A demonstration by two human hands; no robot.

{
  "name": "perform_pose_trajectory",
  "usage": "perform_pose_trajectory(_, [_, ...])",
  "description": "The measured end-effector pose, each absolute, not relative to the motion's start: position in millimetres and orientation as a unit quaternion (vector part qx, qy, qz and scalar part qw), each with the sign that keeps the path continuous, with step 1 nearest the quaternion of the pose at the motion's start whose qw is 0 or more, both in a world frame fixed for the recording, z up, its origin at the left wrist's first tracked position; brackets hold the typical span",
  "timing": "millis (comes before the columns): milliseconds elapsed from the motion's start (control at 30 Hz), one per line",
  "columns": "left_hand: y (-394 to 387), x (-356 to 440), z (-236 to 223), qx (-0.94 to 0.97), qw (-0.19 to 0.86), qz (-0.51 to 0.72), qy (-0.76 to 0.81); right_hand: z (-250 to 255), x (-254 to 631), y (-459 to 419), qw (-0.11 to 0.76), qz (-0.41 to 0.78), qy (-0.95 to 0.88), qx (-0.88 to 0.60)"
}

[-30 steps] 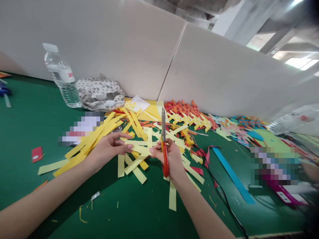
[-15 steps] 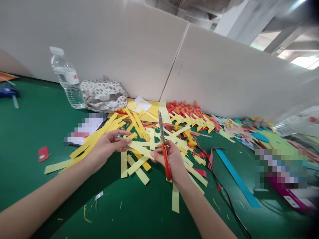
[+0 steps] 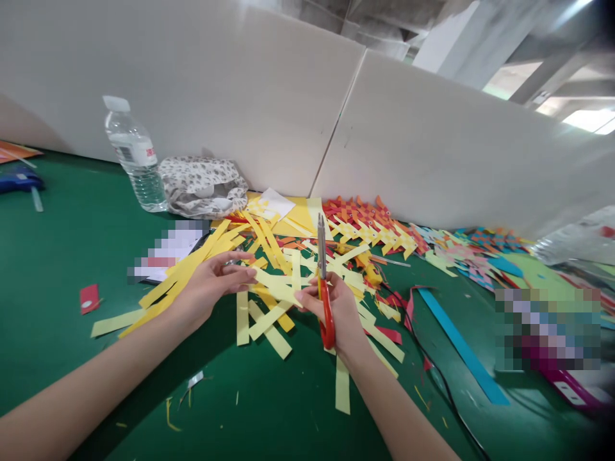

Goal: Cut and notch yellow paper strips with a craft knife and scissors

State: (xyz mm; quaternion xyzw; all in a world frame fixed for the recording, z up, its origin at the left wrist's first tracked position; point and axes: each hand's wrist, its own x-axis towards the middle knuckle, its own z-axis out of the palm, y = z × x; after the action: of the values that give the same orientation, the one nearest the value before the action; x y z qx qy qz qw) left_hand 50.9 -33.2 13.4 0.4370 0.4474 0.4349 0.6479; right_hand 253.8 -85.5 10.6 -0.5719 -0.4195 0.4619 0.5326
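Note:
A pale yellow paper strip point(image 3: 277, 285) stretches between my two hands. My left hand point(image 3: 214, 282) pinches its left end between thumb and fingers. My right hand point(image 3: 336, 306) has its thumb on the other end while also holding a pair of scissors point(image 3: 326, 307) with red-orange handles. The scissor blades point up and away from me and look closed. Beneath my hands lies a loose pile of pale yellow strips point(image 3: 271, 337). Deeper yellow strips point(image 3: 166, 288) fan out beside my left forearm.
A water bottle point(image 3: 137, 160) and a patterned cloth pouch point(image 3: 204, 186) stand by the white partition point(image 3: 216, 77). Woven paper fish shapes point(image 3: 369, 224) lie along the back. A blue strip point(image 3: 461, 346), a black cable point(image 3: 432, 365) and a blue glue gun point(image 3: 22, 180) rest on the green table point(image 3: 269, 410).
The whole view has shifted a little, so things appear further right. The scissors tilted left, then came back closer to upright. Both hands keep nearly the same position around the strip.

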Motion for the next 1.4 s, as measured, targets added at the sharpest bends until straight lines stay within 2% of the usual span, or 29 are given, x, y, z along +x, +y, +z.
perform_pose_trajectory(433, [-31, 49, 14, 0.462, 0.62, 0.428, 0.468, 13, 252, -85, 0.527, 0.491, -0.417, -0.554])
perform_pose_trajectory(733, [-29, 49, 11, 0.451, 0.617, 0.453, 0.458, 11, 254, -87, 0.497, 0.453, -0.448, -0.589])
perform_pose_trajectory(933, [-35, 53, 13, 0.416, 0.644, 0.479, 0.428, 12, 247, -89, 0.539, 0.48, -0.424, -0.547])
perform_pose_trajectory(1067, [-47, 63, 9, 0.457, 0.684, 0.409, 0.395, 11, 242, -93, 0.562, 0.48, -0.421, -0.526])
perform_pose_trajectory(1167, [-55, 69, 4, 0.491, 0.67, 0.348, 0.434, 10, 240, -97, 0.555, 0.483, -0.439, -0.516])
perform_pose_trajectory(1400, [-57, 69, 4, 0.496, 0.659, 0.333, 0.456, 7, 237, -99, 0.509, 0.524, -0.456, -0.508])
